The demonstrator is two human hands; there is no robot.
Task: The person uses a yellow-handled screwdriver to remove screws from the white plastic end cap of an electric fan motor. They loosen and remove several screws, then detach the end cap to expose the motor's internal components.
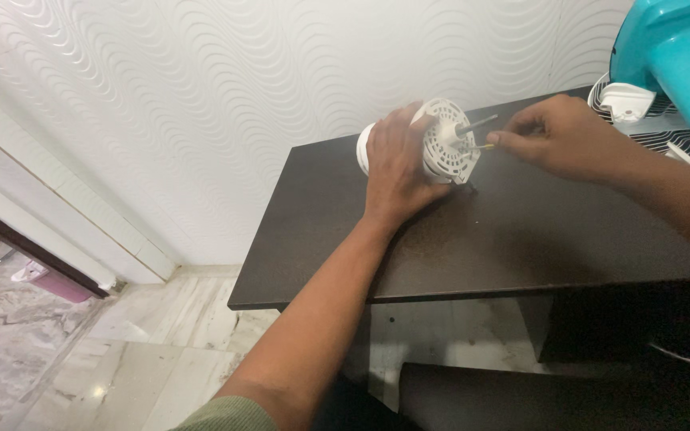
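While the left hand (397, 168) clamps the round white plastic motor housing (446, 146), the right hand (557, 136) pinches a thin screwdriver (485, 146).

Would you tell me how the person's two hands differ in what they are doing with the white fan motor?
The left hand lies spread over the white fan motor, gripping its body; the right hand pinches a thin screwdriver aimed at the motor's face. The left forearm comes up from below, the right one from the right. Both hands are bare and over the dark table.

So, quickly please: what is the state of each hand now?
Left hand: closed around the white motor housing, holding it on the dark table.
Right hand: closed, pinching a thin tool against the housing.
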